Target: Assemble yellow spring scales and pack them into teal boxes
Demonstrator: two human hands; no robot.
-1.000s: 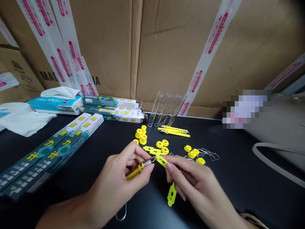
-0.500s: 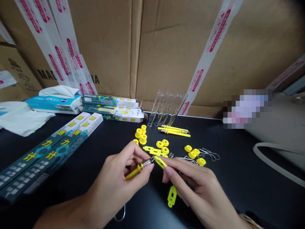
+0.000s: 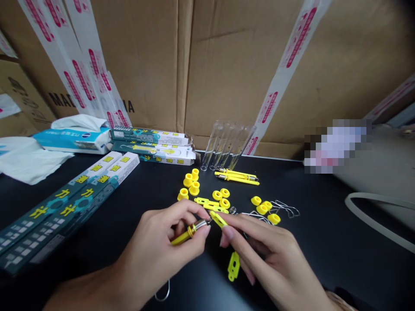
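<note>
My left hand (image 3: 162,242) is closed around a yellow plastic rod with a metal spring (image 3: 185,235) at its upper end. Between the thumb and fingers of my right hand (image 3: 262,246) is a small flat yellow plastic piece (image 3: 218,219). Its tip meets the wire end of the spring; whether the two are hooked together I cannot tell. Below my right hand lies another flat yellow piece with slots (image 3: 233,267). Two more such flat pieces (image 3: 207,203) rest just beyond my fingertips, beside yellow rings (image 3: 225,204). A wire hook (image 3: 165,293) shows partly from under my left forearm.
Yellow caps (image 3: 193,188) lie beyond my left hand, more caps (image 3: 262,209) and metal hooks (image 3: 287,208) to the right. Further back are assembled yellow rods (image 3: 238,178) and clear tubes (image 3: 223,144). Printed boxes (image 3: 81,198) and a tissue pack (image 3: 73,138) stand left, before a large carton (image 3: 227,65).
My left fingers have shifted slightly, with the index finger now nearer the spring's end. Another yellow cap shows more fully beyond that hand. Both hands keep their pieces.
</note>
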